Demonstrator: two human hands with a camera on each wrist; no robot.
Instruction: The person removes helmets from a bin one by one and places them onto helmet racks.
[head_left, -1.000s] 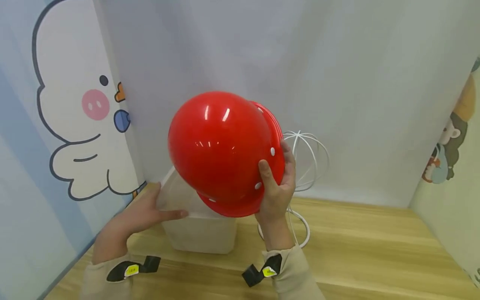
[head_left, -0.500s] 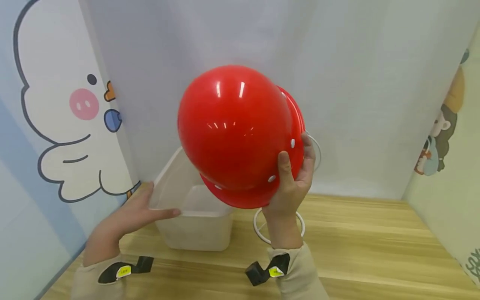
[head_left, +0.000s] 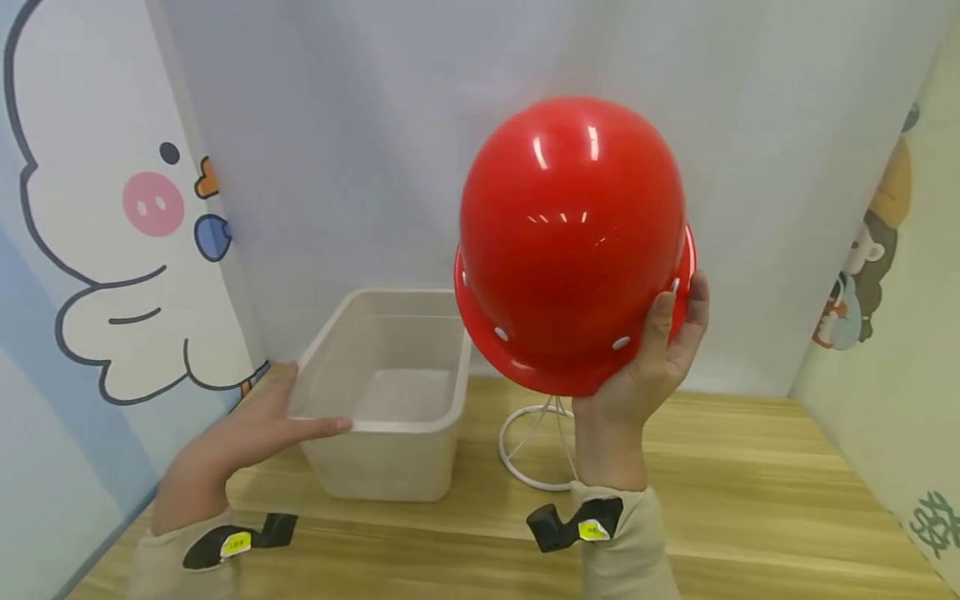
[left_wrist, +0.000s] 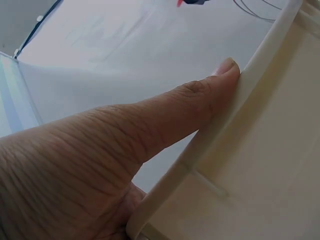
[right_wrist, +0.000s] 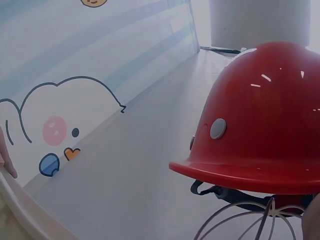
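Observation:
A glossy red hard hat (head_left: 570, 242) is held up in the air by my right hand (head_left: 645, 367), whose thumb and fingers grip its lower rim. In the right wrist view the hard hat (right_wrist: 260, 130) hangs just above a white wire stand (right_wrist: 240, 220), its dark chin strap dangling. The stand's ring base (head_left: 525, 450) shows on the table under the hat. My left hand (head_left: 247, 433) rests on the near left rim of a translucent white plastic bin (head_left: 390, 417), thumb straight along the rim (left_wrist: 240, 110). The bin has nothing inside.
A wooden table (head_left: 750, 500) runs out to the right of the stand. White backdrop panels close the back, and cartoon-printed walls (head_left: 97, 250) stand at left and right. The bin sits in the back left corner.
My right hand carried the hard hat up and to the right, off the bin and over the wire stand. My left hand stayed on the bin's rim.

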